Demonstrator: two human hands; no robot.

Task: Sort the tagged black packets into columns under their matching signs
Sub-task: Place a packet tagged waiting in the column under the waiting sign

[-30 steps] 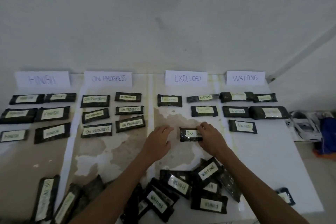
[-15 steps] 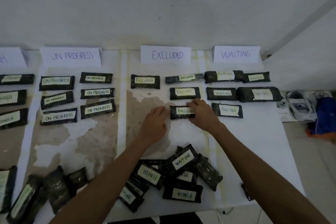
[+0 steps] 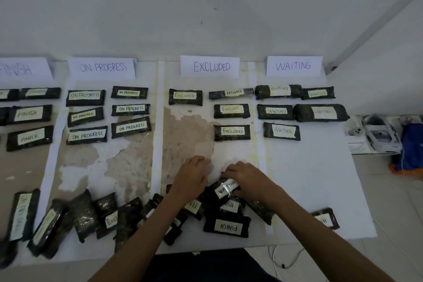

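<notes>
Four paper signs stand at the back: FINISH (image 3: 23,68), ON PROGRESS (image 3: 103,67), EXCLUDED (image 3: 210,66), WAITING (image 3: 294,65). Black tagged packets lie in columns under each. The lowest EXCLUDED packet (image 3: 232,131) lies alone, with no hand on it. A heap of unsorted packets (image 3: 225,224) lies near me. My right hand (image 3: 248,178) grips a WAITING packet (image 3: 225,189) on top of the heap. My left hand (image 3: 191,177) rests flat at the heap's left edge, fingers apart, with nothing seen in it.
More unsorted packets (image 3: 52,222) lie at the front left, and one (image 3: 326,218) at the front right. A white device (image 3: 381,134) and a blue object (image 3: 412,151) sit on the floor to the right. A cable (image 3: 286,258) runs along the sheet's front edge.
Both hands let go of the EXCLUDED packet in its column and drew back to the heap. My right hand closed on the WAITING packet.
</notes>
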